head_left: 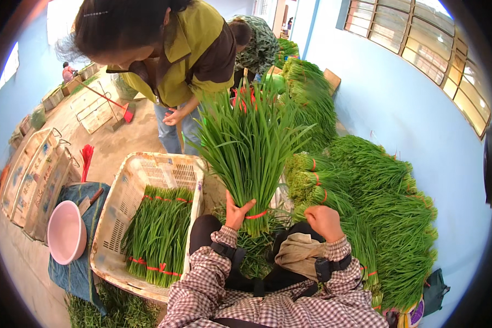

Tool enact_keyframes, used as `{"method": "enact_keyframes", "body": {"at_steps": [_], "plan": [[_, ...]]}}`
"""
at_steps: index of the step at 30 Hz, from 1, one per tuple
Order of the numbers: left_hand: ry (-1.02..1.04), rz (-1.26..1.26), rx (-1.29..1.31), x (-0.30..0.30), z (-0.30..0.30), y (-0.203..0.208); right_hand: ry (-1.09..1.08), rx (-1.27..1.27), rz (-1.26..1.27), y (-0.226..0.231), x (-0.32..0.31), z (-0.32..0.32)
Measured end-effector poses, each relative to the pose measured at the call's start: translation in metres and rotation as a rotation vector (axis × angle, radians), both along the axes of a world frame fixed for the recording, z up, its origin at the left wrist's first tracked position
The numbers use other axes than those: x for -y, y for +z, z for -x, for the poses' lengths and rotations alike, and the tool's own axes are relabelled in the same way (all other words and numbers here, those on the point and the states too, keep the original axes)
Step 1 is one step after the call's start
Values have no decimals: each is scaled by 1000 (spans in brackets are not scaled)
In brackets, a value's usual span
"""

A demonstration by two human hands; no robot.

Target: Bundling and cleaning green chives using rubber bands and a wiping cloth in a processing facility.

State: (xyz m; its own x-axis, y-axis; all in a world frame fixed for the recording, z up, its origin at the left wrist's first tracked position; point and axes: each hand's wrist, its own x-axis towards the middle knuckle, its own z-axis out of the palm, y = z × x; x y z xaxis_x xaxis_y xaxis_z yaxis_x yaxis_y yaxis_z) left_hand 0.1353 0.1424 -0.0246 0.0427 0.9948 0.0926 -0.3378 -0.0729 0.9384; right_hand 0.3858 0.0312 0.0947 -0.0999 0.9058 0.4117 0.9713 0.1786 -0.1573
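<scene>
My left hand is wrapped round the lower part of an upright bundle of garlic chives, close to a red tie near its base. The leaves fan out widely at the top. To the right, my right hand is closed in a fist above my right knee, beside a beige cloth lying on that leg. Whatever its fingers may hold is hidden. Loose green trimmings lie between my legs, below the bundle.
At left stands a pale plastic crate with red-tied chive bundles inside. Beyond it are a pink basin and a knife. Chives are piled along the right wall. A co-worker leans in ahead; another person bends behind.
</scene>
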Motion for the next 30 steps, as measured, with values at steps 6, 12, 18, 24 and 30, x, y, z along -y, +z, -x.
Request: {"method": "enact_keyframes", "body": {"at_steps": [6, 12, 18, 24, 30], "plan": [[-187, 16, 201, 4, 0, -14, -174, -376, 288, 16, 25, -13], [-150, 55, 73, 16, -3, 19, -111, -263, -277, 44, 35, -3], [-196, 15, 50, 18, -7, -12, 556, -629, -405, 61, 5, 122], [-75, 11, 194, 33, -8, -5, 164, -921, -296, -8, -64, 97], [42, -61, 110, 21, 7, -49, 218, -749, -336, -2, -56, 104]]}}
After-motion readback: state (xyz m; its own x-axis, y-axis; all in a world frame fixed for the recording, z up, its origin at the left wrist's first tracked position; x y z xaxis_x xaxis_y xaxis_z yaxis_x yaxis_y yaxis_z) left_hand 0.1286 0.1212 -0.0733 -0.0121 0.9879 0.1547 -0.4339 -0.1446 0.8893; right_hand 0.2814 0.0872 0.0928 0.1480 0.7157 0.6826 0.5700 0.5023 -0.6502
